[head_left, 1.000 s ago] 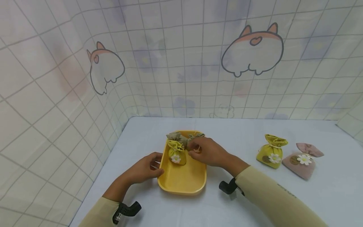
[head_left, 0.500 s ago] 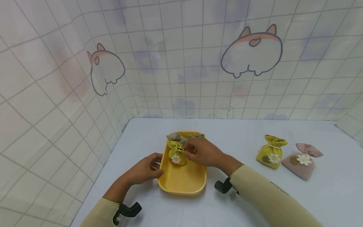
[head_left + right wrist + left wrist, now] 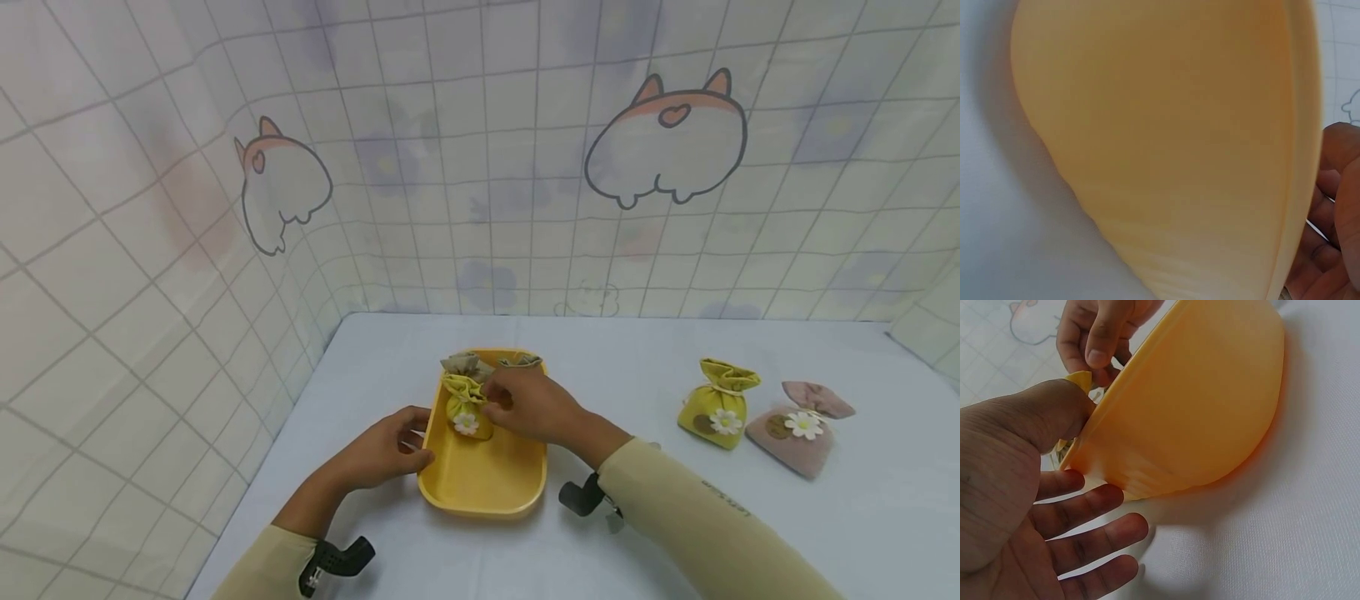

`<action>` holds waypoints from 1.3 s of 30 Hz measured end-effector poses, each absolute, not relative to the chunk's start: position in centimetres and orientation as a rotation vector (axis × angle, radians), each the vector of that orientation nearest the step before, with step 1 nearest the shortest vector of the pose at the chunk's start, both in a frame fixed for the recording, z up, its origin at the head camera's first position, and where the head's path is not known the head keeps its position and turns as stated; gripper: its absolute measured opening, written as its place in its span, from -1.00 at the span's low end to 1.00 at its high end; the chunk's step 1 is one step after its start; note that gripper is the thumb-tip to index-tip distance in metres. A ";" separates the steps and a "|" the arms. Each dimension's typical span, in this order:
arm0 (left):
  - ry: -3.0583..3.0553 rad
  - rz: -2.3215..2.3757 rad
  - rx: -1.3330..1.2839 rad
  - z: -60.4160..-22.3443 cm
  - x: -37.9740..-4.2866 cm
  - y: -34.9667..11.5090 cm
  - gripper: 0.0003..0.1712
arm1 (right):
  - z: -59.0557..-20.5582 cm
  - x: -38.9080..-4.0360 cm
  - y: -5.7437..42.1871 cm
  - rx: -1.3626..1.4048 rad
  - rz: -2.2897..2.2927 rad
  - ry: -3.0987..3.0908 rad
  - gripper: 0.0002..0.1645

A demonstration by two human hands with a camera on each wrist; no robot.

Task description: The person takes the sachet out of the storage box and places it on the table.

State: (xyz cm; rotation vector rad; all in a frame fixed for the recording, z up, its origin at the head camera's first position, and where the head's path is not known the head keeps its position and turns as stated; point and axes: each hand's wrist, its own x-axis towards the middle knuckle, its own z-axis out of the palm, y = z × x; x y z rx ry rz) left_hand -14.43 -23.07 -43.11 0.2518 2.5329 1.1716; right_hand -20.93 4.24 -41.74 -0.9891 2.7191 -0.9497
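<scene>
A yellow plastic tray [image 3: 480, 487] holds several small drawstring pouches at its far end. My left hand [image 3: 382, 450] pinches its left rim, thumb over the edge and fingers along the outer wall; in the left wrist view the other fingers of the left hand [image 3: 1054, 487] are spread apart. My right hand [image 3: 532, 404] reaches over the tray's right side, fingertips pinching at the neck of a yellow-green pouch [image 3: 459, 408] with a white flower. Behind it sit a grey-green pouch [image 3: 461, 364] and a dark green one [image 3: 521, 361], its body hidden by the right hand.
To the right on the white table [image 3: 622, 358] stand another yellow-green pouch [image 3: 716, 408] and a pink pouch [image 3: 795, 433], both with white flowers. A tile-patterned cloth [image 3: 465, 167] hangs behind and at the left.
My right hand has moved left across the tray, from beside the dark green pouch to the yellow-green pouch's neck. The left hand and the tray have stayed in place.
</scene>
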 end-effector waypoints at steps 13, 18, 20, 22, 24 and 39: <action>2.500 1.207 0.312 -43.6 -14.7 -23.5 -0.30 | -41.4 -20.7 3.3 -0.937 -0.923 2.793 -0.85; 2.497 1.210 0.320 -43.7 -14.8 -23.6 -0.32 | -41.1 -20.6 3.2 -0.957 -0.932 2.800 -0.95; 2.493 1.214 0.328 -43.7 -14.7 -23.6 -0.33 | -40.9 -20.6 3.3 -0.977 -0.938 2.800 -0.94; 2.492 1.214 0.329 -43.7 -14.8 -23.6 -0.33 | -40.8 -20.5 3.5 -1.003 -0.948 2.799 -0.95; 2.489 1.214 0.327 -43.7 -14.8 -23.6 -0.33 | -40.6 -20.5 3.6 -1.026 -0.962 2.797 -0.95; 2.507 1.208 0.317 -43.4 -14.5 -23.4 -0.31 | -39.6 -20.2 5.1 -1.058 -0.958 2.822 -0.97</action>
